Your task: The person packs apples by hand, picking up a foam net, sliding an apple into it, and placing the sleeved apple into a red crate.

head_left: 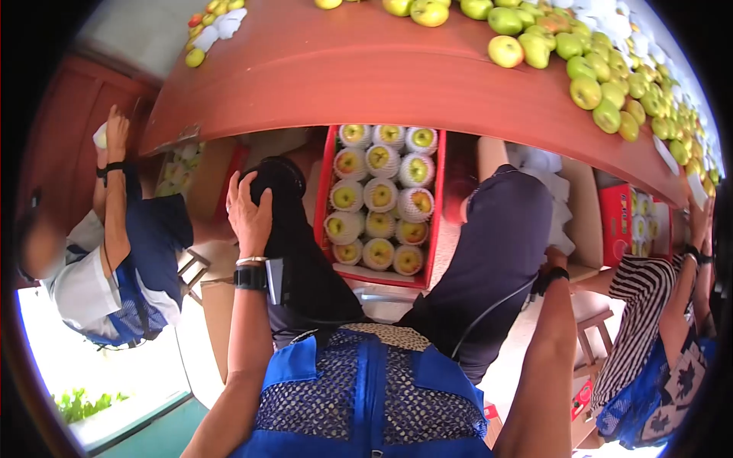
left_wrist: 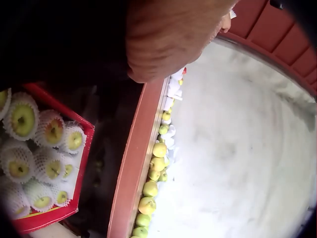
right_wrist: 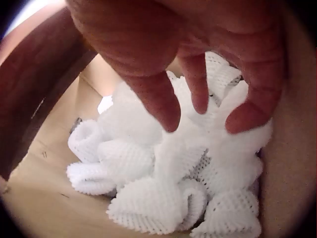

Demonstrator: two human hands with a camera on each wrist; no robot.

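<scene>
While the right hand (right_wrist: 188,29) hangs over foam nets (right_wrist: 163,173) in a box (right_wrist: 39,208), fingers (right_wrist: 158,104) apart and gripping nothing (contact unclear), the head view hides it behind a thigh (head_left: 496,229); the left hand (head_left: 250,210) lies spread on a dark knee (head_left: 286,183), beside a crate (head_left: 324,191) of netted apples (head_left: 379,198).

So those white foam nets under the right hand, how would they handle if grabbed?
Probably very light and squashy: the foam nets are open mesh, crumpled in loose curls. Likely floppy, so they would bend around the right hand rather than hold shape. Heaped and overlapping, several may well cling and lift together.
</scene>
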